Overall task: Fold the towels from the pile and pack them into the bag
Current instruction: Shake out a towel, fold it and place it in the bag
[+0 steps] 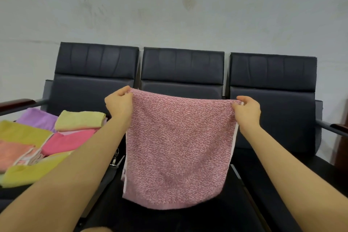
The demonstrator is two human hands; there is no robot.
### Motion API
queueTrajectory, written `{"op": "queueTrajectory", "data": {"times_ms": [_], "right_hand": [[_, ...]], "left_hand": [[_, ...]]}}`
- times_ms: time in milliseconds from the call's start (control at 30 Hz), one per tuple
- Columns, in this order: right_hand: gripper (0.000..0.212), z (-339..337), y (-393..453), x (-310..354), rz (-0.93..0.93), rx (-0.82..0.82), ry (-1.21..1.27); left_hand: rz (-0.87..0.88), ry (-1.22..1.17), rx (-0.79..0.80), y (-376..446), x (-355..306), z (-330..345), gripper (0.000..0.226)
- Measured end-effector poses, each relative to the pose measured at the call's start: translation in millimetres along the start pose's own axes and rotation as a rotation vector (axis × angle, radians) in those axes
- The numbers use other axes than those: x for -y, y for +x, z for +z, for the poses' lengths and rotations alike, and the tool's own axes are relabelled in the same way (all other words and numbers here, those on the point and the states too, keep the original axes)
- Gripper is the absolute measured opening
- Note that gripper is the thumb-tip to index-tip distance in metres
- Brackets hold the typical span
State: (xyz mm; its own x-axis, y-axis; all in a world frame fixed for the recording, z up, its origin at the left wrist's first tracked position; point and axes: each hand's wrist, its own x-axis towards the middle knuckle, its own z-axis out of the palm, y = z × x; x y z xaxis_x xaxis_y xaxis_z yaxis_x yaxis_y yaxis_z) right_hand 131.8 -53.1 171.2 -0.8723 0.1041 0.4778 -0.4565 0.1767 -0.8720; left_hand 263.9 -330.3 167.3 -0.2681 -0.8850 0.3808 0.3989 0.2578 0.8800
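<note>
Both my arms reach forward, bare. My left hand [119, 102] and right hand [246, 109] are raised level, well apart — fingers pinched closed.

Three joined dark padded seats [181, 73], wooden-topped armrests [16, 104], a pale, perhaps stained wall [169, 5].
</note>
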Motion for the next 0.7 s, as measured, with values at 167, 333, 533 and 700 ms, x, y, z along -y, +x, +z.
{"op": "queueTrajectory", "data": {"times_ms": [167, 333, 533, 700], "right_hand": [[0.018, 1, 0, -8, -0.079, -0.041, -0.183], [0.012, 1, -2, -15, -0.144, -0.159, -0.358], [0.011, -1, -5, -31, 0.007, -0.105, -0.174], [0.010, 14, -2, -57, 0.034, -0.100, -0.172]], "left_hand": [[0.189, 0.422, 0.090, 4, 7, -2, 0.024], [0.304, 0.704, 0.164, 10, 15, -9, 0.023], [0.047, 0.363, 0.265, 10, 32, -22, 0.018], [-0.120, 0.213, 0.267, 12, 62, -13, 0.010]]}}
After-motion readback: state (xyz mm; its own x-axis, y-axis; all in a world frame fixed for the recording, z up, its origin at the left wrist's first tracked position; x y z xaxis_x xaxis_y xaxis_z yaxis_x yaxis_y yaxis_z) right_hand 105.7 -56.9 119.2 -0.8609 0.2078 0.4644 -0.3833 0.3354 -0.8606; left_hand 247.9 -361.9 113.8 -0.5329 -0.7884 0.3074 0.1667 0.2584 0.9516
